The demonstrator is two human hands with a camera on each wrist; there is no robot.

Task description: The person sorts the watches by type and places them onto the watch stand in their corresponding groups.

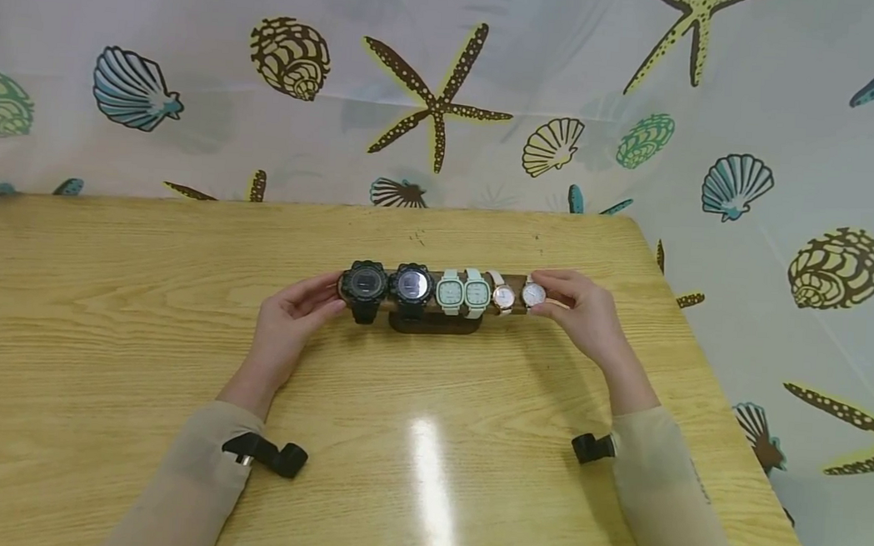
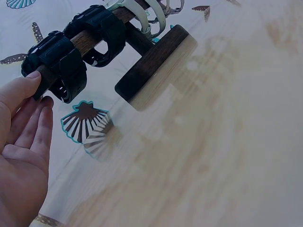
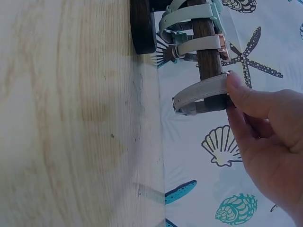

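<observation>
A dark wooden watch stand stands on the table, its bar carrying several watches. At the left are two black digital watches, then two mint-green watches, a rose-gold watch with a pale strap, and a white-strapped watch at the right end. My left hand pinches the bar's left end beside the outer black watch. With thumb and fingers, my right hand grips the white-strapped watch at the bar's right end. The thumb partly hides its case in the right wrist view.
The wooden table reaches a curtain printed with shells and starfish behind it and on the right. A bright light reflection lies on the tabletop. Black camera mounts sit on both sleeved forearms.
</observation>
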